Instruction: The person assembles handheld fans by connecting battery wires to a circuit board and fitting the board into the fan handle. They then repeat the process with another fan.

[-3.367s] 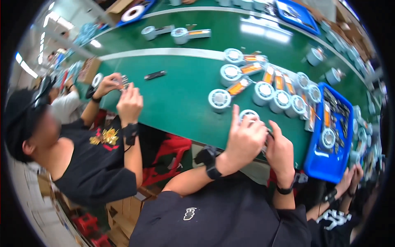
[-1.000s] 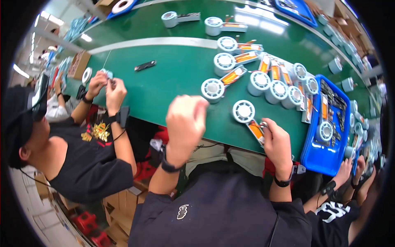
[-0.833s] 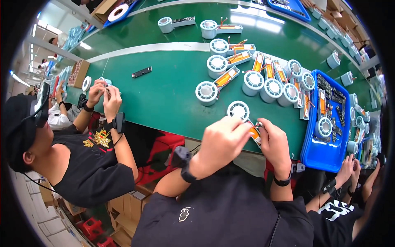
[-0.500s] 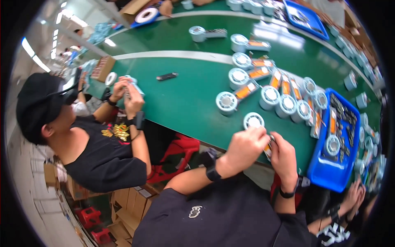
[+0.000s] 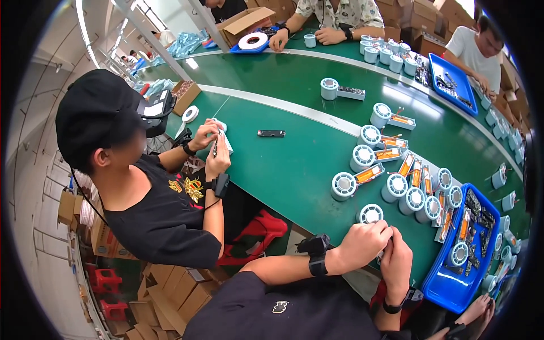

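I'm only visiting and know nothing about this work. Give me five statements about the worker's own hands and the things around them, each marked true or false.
1. The left hand and right hand are close together. True.
2. The unit nearest these hands has a square top. False: its top is round.
3. A black strip lies on the green table. True.
4. The cap at the left is white. False: it is black.
5. The near blue tray holds dark parts and another unit. True.
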### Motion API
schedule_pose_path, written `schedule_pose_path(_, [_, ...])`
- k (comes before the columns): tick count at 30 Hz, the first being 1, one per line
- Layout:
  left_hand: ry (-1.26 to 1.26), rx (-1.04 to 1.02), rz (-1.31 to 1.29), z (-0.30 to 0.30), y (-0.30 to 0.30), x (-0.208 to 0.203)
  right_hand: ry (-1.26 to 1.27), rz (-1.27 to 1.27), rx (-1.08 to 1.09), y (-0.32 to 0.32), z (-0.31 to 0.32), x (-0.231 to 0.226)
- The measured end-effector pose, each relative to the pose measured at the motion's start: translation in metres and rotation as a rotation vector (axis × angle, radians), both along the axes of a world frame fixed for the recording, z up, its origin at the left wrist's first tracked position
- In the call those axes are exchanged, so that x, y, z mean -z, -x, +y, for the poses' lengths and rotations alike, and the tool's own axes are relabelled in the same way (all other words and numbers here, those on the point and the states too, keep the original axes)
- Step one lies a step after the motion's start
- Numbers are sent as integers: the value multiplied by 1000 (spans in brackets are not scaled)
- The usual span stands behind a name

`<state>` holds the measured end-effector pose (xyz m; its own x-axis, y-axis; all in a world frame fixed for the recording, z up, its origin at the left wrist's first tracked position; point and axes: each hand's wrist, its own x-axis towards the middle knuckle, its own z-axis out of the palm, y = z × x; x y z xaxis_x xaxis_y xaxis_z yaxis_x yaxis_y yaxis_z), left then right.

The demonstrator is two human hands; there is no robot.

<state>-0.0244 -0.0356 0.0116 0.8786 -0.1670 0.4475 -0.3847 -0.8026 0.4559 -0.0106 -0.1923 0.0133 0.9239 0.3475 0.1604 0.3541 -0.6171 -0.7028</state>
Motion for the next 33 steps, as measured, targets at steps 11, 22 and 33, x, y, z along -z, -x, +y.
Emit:
schedule_pose_path(11, [104,33,-26,-4,1,6,-102,202,-49,-3,0,-8])
schedule_pose_path(22, [121,21,1,-8,-5,7,-202,83,5,4,1,15])
schedule_pose_path(33, [125,53,20,-3,-7,5,-187,81,4,-2,0,17])
